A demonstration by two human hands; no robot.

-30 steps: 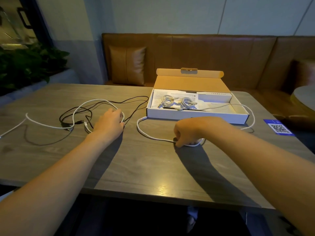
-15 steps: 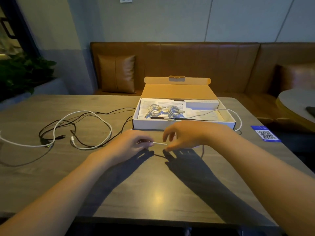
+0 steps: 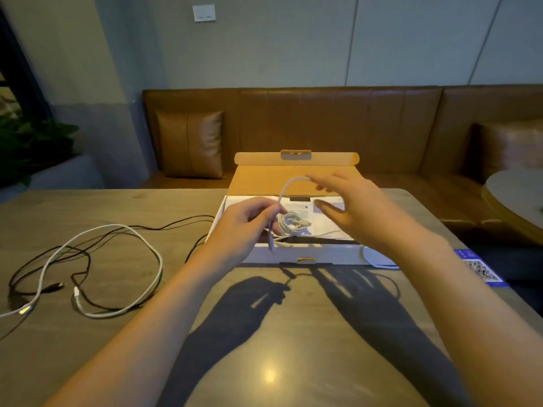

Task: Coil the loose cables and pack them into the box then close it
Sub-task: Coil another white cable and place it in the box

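An open white cardboard box (image 3: 323, 255) lies on the wooden table, its brown lid (image 3: 293, 171) folded back. Coiled white cables (image 3: 292, 221) and paper sheets lie inside. My left hand (image 3: 244, 227) pinches one white cable (image 3: 286, 186) above the box's front left. That cable arches up to the fingertips of my right hand (image 3: 355, 207), raised over the box with fingers spread and blurred. Its far part (image 3: 373, 258) trails on the table by the box's front right corner. A second loose white cable (image 3: 147, 251) and a black cable (image 3: 88, 259) lie tangled on the left.
A blue QR card (image 3: 482, 268) lies on the table's right edge. Behind the table runs a brown leather bench (image 3: 352, 121) with a cushion (image 3: 191, 142). A round table (image 3: 517, 189) stands at the right, and plants (image 3: 29, 142) at the far left.
Both hands have risen from the table to above the box, lifting the white cable into an arch. The camera has moved closer to the box.
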